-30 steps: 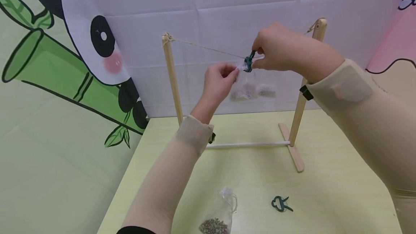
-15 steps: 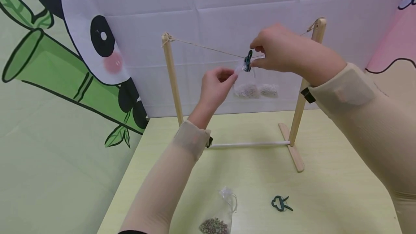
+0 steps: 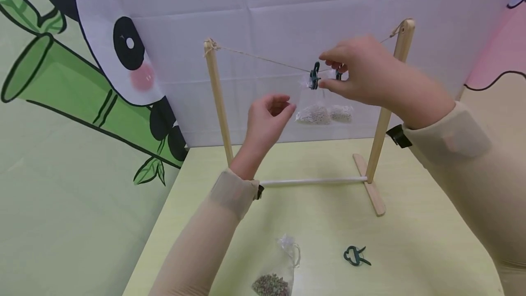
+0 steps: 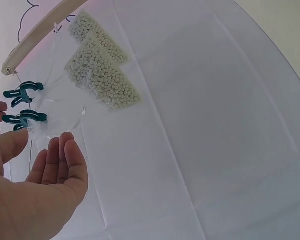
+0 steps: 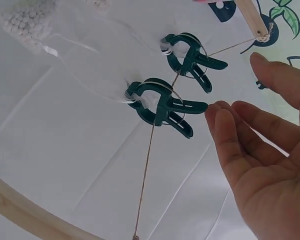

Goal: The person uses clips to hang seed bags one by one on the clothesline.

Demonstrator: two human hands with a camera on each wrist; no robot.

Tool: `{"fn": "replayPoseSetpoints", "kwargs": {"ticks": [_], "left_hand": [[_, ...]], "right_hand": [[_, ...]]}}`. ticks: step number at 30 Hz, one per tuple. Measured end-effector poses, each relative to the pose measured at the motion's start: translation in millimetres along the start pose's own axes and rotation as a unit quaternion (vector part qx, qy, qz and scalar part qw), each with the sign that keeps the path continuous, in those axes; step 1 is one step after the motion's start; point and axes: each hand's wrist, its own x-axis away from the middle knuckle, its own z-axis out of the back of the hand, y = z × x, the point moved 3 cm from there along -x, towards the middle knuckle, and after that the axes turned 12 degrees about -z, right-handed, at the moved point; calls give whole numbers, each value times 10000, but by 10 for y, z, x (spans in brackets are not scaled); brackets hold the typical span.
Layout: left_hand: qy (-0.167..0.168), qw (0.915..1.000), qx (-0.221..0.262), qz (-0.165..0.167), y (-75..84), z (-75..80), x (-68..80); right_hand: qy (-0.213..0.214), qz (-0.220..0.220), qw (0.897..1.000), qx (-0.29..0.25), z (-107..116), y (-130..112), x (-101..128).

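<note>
1. My right hand [image 3: 357,74] is up at the string [image 3: 263,58] strung between the two posts of the wooden rack [image 3: 218,99]. Its grip is spread, fingers straight, fingertips [image 5: 215,112] just at the handle ends of the nearer green clip [image 5: 160,105]; I cannot tell whether they touch it.
2. That clip bites the string and the top of a clear bag of pale beads [image 3: 313,113], which hangs below it, left of and below my right hand.
3. A second green clip [image 5: 190,55] sits just beside the first on the string, holding another bag of pale beads [image 3: 342,113].
4. My left hand [image 3: 267,122] hangs lower, left of the bags, grip loosely spread and holding nothing; its fingers are near the first bag's top without touching.
5. The rack stands at the desk's [image 3: 411,241] far edge.
6. Near the front edge lie a bag of dark seeds [image 3: 273,277] and, to its right, a loose green clip [image 3: 355,256].
</note>
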Motion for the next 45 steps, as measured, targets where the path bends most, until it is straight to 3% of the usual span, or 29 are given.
{"fn": "replayPoseSetpoints", "kwargs": {"ticks": [16, 30, 45], "left_hand": [[76, 9996, 262, -51, -9, 119, 381], [143, 9995, 199, -193, -5, 133, 603], [244, 9993, 290, 39, -117, 289, 868]], "right_hand": [[667, 54, 9972, -327, -76, 20, 378], [672, -444, 9950, -584, -302, 96, 827], [488, -850, 9886, -1141, -603, 291, 1251]]}}
